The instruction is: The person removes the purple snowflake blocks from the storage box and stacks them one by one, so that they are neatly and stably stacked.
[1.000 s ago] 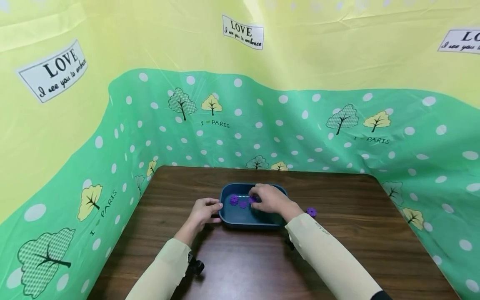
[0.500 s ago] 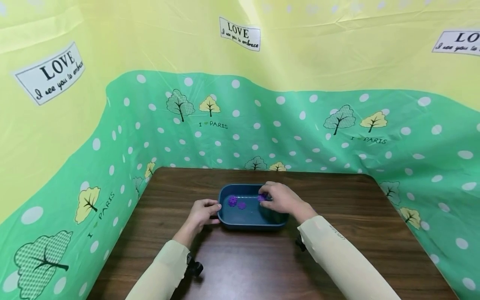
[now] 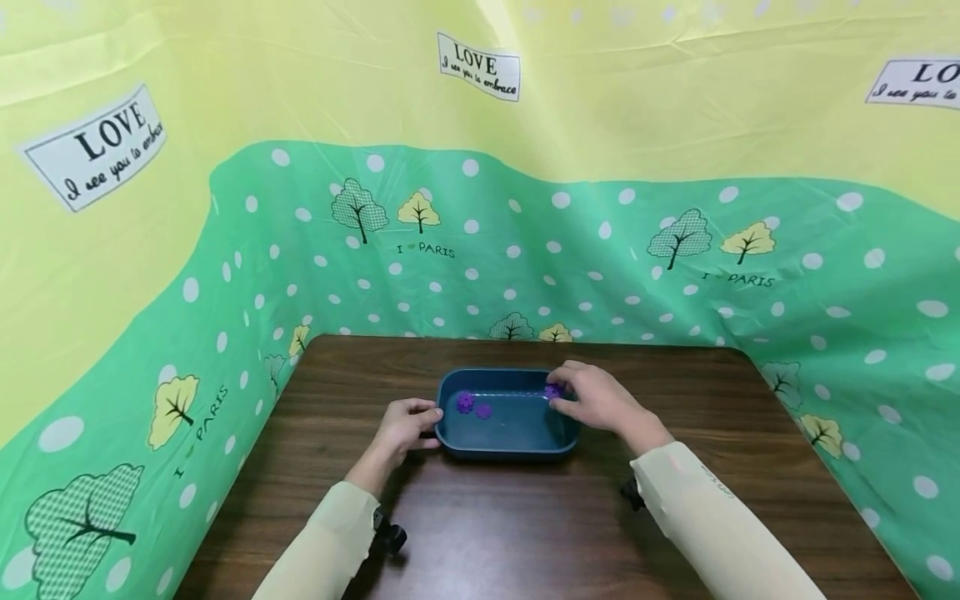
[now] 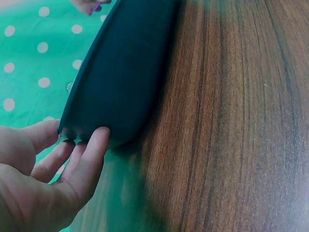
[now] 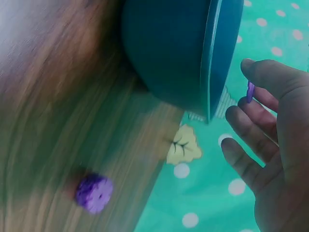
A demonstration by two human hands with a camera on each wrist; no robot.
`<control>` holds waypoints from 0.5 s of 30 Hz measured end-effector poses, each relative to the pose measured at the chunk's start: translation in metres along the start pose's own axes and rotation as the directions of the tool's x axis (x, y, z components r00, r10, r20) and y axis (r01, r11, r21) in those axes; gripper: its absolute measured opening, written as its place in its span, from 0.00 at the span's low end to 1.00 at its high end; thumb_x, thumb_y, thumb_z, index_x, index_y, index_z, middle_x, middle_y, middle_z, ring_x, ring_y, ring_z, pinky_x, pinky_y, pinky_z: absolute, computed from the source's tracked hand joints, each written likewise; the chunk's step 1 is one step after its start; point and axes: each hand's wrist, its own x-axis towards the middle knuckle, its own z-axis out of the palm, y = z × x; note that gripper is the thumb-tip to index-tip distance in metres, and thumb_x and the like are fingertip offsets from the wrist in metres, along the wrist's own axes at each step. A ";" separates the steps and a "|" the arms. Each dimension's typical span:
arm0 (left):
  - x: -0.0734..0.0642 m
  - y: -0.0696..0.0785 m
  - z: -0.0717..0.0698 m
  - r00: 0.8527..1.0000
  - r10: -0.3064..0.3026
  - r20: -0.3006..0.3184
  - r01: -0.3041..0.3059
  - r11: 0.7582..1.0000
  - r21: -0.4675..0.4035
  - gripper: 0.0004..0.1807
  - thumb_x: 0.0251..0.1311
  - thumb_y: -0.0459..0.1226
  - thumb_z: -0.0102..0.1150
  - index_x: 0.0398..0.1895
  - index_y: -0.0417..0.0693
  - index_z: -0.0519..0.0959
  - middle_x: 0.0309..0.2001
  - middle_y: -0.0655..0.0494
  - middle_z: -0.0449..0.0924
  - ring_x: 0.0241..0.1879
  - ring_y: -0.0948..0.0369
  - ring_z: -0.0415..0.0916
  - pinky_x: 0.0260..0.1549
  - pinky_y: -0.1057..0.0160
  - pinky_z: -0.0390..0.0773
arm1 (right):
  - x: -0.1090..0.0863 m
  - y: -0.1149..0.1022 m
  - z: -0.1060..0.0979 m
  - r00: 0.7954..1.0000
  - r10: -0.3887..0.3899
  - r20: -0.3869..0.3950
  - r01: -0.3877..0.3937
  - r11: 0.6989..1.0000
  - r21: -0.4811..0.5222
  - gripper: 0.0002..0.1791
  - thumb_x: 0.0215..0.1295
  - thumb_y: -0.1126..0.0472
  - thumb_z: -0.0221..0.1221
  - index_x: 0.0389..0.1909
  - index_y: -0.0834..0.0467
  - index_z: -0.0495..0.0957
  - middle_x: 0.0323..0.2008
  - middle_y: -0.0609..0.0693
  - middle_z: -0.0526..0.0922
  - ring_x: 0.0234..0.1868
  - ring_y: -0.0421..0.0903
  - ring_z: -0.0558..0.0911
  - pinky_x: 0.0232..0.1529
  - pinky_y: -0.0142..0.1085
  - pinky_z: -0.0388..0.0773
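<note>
A dark blue rectangular tray (image 3: pixel 501 454) with raised walls stands on the table. My left hand (image 3: pixel 405 425) grips its left end, thumb at the rim and fingers against the outer wall in the left wrist view. Over the tray's right end, my right hand (image 3: pixel 600 400) pinches a purple flower-shaped disc (image 5: pixel 250 92) between thumb and fingers. Two similar purple pieces, one dark (image 3: pixel 466 402) and one paler (image 3: pixel 483 412), lie in the left part of the tray. Another purple flower-shaped piece (image 5: pixel 94 193) sits on the table right of the tray, hidden behind the right hand in the head view.
The dark wood-grain table (image 3: pixel 495 533) reaches back to a green and yellow printed cloth (image 3: pixel 570 250), which also hangs along its left and right sides. A black wrist camera (image 3: pixel 392 537) is strapped under the left sleeve.
My right hand has lifted the purple disc out from the middle of the tray and carried it right to the right rim. The left hand keeps its hold on the tray.
</note>
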 end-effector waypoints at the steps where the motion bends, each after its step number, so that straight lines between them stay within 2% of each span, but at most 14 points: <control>1: 0.000 0.000 0.000 1.000 0.002 0.002 -0.002 1.000 0.000 0.19 0.69 0.32 0.63 0.59 0.30 0.78 0.49 0.38 0.81 0.42 0.51 0.86 0.38 0.51 0.91 | -0.003 0.003 -0.001 1.000 0.000 -0.010 0.000 1.000 0.005 0.18 0.65 0.54 0.70 0.53 0.54 0.84 0.45 0.46 0.83 0.43 0.45 0.82 0.46 0.43 0.87; 8: -0.002 0.003 0.000 1.000 -0.006 0.003 0.006 1.000 -0.007 0.20 0.69 0.32 0.63 0.60 0.29 0.77 0.47 0.40 0.82 0.43 0.49 0.86 0.37 0.53 0.91 | -0.023 0.024 -0.009 0.996 0.012 -0.089 -0.010 1.000 0.017 0.19 0.64 0.56 0.71 0.53 0.57 0.83 0.45 0.49 0.84 0.43 0.49 0.83 0.44 0.46 0.86; 15: -0.004 0.003 0.002 1.000 -0.001 0.003 0.001 1.000 0.011 0.20 0.70 0.33 0.63 0.60 0.30 0.77 0.50 0.36 0.81 0.45 0.47 0.86 0.38 0.52 0.91 | -0.040 0.044 -0.009 0.991 0.040 -0.129 -0.038 0.999 0.015 0.19 0.63 0.56 0.71 0.53 0.59 0.83 0.44 0.50 0.84 0.42 0.49 0.83 0.42 0.46 0.84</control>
